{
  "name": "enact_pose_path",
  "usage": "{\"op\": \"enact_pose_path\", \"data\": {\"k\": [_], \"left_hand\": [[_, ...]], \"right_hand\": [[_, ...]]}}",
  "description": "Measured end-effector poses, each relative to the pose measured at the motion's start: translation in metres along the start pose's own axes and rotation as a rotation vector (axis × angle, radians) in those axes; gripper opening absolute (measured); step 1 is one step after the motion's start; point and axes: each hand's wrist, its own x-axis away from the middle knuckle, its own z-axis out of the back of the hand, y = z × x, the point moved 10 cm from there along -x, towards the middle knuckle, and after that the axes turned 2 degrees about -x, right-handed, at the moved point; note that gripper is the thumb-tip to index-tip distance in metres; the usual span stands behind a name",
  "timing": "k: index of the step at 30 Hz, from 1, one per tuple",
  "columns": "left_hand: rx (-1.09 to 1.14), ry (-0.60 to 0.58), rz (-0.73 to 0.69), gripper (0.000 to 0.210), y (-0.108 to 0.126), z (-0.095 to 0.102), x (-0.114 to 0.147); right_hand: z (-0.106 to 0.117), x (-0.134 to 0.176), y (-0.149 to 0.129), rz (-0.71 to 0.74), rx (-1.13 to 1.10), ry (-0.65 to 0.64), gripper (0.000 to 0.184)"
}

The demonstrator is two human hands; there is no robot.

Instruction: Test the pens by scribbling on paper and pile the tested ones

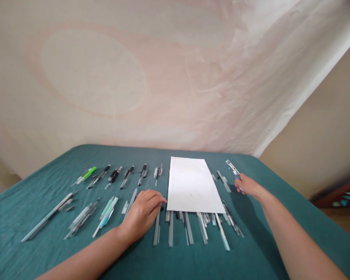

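My right hand (246, 184) is over the right side of the table, its fingers closed around a slim pen (232, 166) with pale and bluish parts that points up and to the left. The pen is blurred, and I cannot tell whether it is one piece or several. My left hand (144, 210) is at the lower left edge of a white sheet of paper (192, 184). Its fingers are bent and pressed together, and what lies under them is hidden. Clear pen tubes (156, 229) lie just beside that hand. The paper covers the upper ends of several tubes and pen parts (188, 229).
A green cloth covers the table (105, 264). Disassembled pens lie in two rows on the left, among them a bright green pen (88, 173), black pens (99, 177) and a turquoise one (106, 217). More pen parts (232, 219) lie right of the paper. A pale curtain (163, 77) hangs behind.
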Motion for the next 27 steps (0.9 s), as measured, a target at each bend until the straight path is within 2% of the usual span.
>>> {"op": "enact_pose_path", "data": {"k": [2, 3, 5, 7, 10, 14, 17, 20, 23, 25, 27], "left_hand": [[0.213, 0.016, 0.155, 0.021, -0.002, -0.001, -0.007], [0.348, -0.012, 0.283, 0.019, -0.005, -0.009, -0.010], [0.672, -0.102, 0.508, 0.024, -0.004, -0.035, -0.016], [0.908, -0.104, 0.615, 0.031, 0.002, -0.055, -0.026], [1.072, -0.032, 0.660, 0.032, 0.000, -0.071, -0.036], [1.111, -0.028, 0.679, 0.029, -0.011, -0.085, -0.028], [1.055, -0.041, 0.704, 0.024, -0.017, -0.088, -0.020], [1.058, -0.034, 0.713, 0.019, -0.020, -0.085, -0.021], [1.193, 0.109, 0.708, 0.014, -0.032, -0.066, -0.030], [1.336, 0.226, 0.747, 0.013, -0.046, -0.053, -0.032], [1.460, 0.292, 0.788, 0.011, -0.058, -0.046, -0.033]], "right_hand": [[-0.013, 0.023, -0.027, 0.087, -0.139, -0.088, 0.020], [-0.021, 0.037, -0.046, 0.148, -0.238, -0.136, 0.021], [-0.049, 0.070, -0.095, 0.278, -0.726, -0.389, 0.025], [-0.074, 0.101, -0.134, 0.311, -0.954, -0.559, 0.030], [-0.110, 0.133, -0.171, 0.332, -1.002, -0.693, 0.029], [-0.134, 0.145, -0.180, 0.331, -1.000, -0.686, 0.030], [-0.140, 0.145, -0.175, 0.329, -0.993, -0.669, 0.033], [-0.144, 0.144, -0.170, 0.318, -0.988, -0.710, 0.036], [-0.147, 0.143, -0.164, 0.293, -0.955, -0.730, 0.037], [-0.146, 0.141, -0.161, 0.290, -0.953, -0.702, 0.037], [-0.142, 0.140, -0.161, 0.304, -0.977, -0.661, 0.036]]}}
